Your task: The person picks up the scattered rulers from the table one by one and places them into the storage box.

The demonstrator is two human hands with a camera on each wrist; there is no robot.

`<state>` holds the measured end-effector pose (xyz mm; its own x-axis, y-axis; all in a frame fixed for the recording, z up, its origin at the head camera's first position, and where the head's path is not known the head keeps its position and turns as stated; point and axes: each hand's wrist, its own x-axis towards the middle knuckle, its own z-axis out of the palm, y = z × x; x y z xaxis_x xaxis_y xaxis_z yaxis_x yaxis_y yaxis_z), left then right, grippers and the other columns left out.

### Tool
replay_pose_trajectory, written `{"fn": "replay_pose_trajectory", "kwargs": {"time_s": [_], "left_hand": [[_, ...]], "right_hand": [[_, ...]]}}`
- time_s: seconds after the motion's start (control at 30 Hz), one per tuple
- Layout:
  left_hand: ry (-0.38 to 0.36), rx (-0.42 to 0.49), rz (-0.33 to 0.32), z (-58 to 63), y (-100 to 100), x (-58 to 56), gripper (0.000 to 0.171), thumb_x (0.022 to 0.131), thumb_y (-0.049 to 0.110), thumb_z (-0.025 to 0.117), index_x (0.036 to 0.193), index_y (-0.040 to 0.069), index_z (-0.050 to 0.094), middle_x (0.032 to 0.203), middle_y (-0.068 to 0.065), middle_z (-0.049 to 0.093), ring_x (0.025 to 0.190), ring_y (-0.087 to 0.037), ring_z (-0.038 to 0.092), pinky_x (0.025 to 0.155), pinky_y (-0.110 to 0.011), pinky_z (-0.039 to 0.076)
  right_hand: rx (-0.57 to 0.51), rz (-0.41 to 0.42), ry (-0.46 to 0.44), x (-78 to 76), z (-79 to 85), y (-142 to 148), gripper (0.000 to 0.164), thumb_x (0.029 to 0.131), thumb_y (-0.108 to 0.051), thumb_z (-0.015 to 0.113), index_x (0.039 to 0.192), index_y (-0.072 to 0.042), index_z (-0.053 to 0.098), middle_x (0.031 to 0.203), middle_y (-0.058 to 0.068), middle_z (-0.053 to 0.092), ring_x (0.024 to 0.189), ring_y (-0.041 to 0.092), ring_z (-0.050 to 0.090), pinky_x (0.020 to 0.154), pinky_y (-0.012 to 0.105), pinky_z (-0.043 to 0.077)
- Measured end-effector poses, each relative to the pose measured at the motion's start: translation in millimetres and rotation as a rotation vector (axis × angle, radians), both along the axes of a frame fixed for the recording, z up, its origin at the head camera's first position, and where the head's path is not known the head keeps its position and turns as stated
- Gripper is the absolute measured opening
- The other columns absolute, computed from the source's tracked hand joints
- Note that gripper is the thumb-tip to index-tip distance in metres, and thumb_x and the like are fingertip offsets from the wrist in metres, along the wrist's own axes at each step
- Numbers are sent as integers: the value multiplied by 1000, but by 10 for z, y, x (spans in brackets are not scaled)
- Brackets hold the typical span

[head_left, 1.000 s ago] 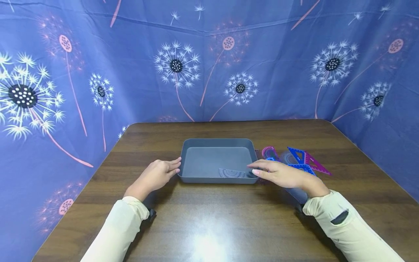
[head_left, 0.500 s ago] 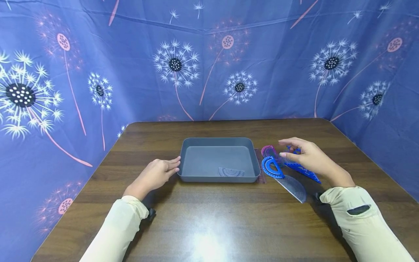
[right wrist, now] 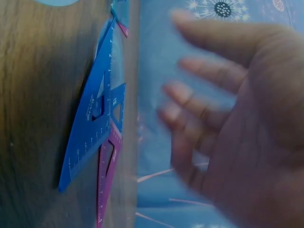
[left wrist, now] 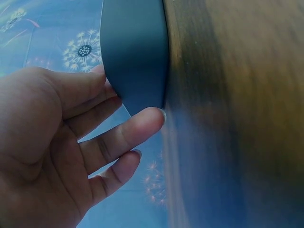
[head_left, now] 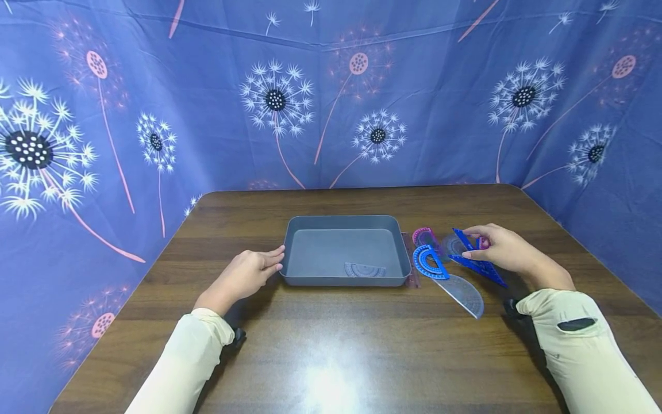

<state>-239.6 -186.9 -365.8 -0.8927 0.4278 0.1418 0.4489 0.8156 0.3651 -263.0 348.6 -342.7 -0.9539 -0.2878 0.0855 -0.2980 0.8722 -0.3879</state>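
Observation:
My left hand [head_left: 242, 279] rests its fingertips against the left end of a grey rectangular tray [head_left: 343, 282]; in the left wrist view the thumb meets the rim and the fingers lie along the outer wall. A clear protractor [head_left: 365, 270] lies inside the tray, near its front wall. My right hand [head_left: 504, 251] hovers at the blue set squares on the right, its fingers loose and slightly bent. In the right wrist view it is blurred and holds nothing, with a large blue set square [right wrist: 95, 114], a second blue set square [right wrist: 121, 92] and a pink set square [right wrist: 109, 161] nearby.
Between tray and right hand lie a blue protractor [head_left: 425, 263], a pink protractor [head_left: 423, 234] and a large clear protractor [head_left: 464, 296]. A reddish see-through strip [head_left: 412, 276] runs along the tray's right side. Patterned blue cloth [head_left: 320, 103] hangs behind the wooden table [head_left: 248, 356].
My right hand has moved from the tray's right end to the right, over the set squares, uncovering the blue and large clear protractors. My left hand stays at the tray.

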Motion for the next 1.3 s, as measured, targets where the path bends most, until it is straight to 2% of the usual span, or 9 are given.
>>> {"fn": "replay_pose_trajectory", "kwargs": {"time_s": [0.13, 0.23, 0.37, 0.47, 0.6, 0.73, 0.93, 1.1, 1.3], "left_hand": [[-1, 4, 1, -6, -9, -1, 38, 100, 22, 62, 134, 6, 62, 145, -1, 53, 44, -5, 46, 58, -28, 42], [-5, 6, 2, -10, -11, -3, 38, 100, 22, 62, 135, 7, 61, 145, -1, 53, 44, -5, 46, 57, -28, 42], [-4, 6, -5, -20, -7, 1, 39, 100, 22, 62, 136, 6, 60, 145, -2, 52, 44, -4, 48, 60, -28, 43], [-4, -2, -14, -27, -10, 7, 39, 101, 22, 61, 137, 6, 59, 145, -3, 52, 45, -3, 50, 64, -28, 45], [4, -6, -19, -31, -11, 9, 39, 101, 22, 60, 136, 5, 59, 145, -3, 52, 44, -1, 50, 68, -29, 47], [10, -9, -20, -25, -10, 7, 39, 102, 23, 59, 136, 5, 60, 145, -3, 52, 44, -1, 51, 68, -29, 47], [-4, -7, -24, -13, -10, 12, 39, 102, 22, 59, 137, 4, 59, 146, -4, 51, 45, -2, 51, 68, -30, 47], [-3, -8, -24, -9, -8, 14, 39, 102, 22, 58, 137, 4, 58, 146, -4, 51, 44, -2, 51, 73, -33, 48], [-5, -13, -22, -13, -8, 10, 40, 102, 23, 58, 138, 5, 58, 147, -3, 50, 45, -1, 51, 78, -36, 48]], "right_hand": [[58, -40, -104, -12, -24, 73, 65, 84, -31, 80, 121, 17, 55, 100, 29, 64, 91, 41, 62, 80, 54, 50], [72, -69, -167, -5, -40, 95, 66, 81, -31, 82, 115, 19, 54, 104, 33, 64, 92, 43, 62, 81, 55, 49], [89, -79, -218, 6, -68, 108, 66, 77, -29, 84, 111, 20, 55, 98, 28, 64, 87, 37, 59, 80, 54, 49], [86, -82, -248, 18, -86, 106, 68, 77, -28, 85, 113, 20, 53, 98, 29, 63, 90, 40, 58, 82, 56, 48], [61, -91, -258, 17, -106, 104, 67, 76, -26, 86, 112, 20, 52, 100, 31, 62, 94, 43, 58, 85, 59, 46], [24, -94, -250, 0, -132, 119, 61, 75, -23, 87, 107, 17, 53, 98, 28, 62, 93, 42, 57, 85, 58, 45], [-16, -113, -269, -18, -170, 127, 58, 76, -24, 87, 105, 12, 52, 92, 18, 59, 87, 34, 55, 79, 47, 45], [-40, -105, -272, -8, -173, 120, 57, 75, -23, 88, 104, 12, 53, 93, 19, 60, 87, 32, 56, 77, 41, 44], [-34, -99, -271, -6, -161, 107, 59, 74, -25, 89, 106, 12, 54, 94, 19, 62, 88, 32, 57, 78, 44, 45]]}}
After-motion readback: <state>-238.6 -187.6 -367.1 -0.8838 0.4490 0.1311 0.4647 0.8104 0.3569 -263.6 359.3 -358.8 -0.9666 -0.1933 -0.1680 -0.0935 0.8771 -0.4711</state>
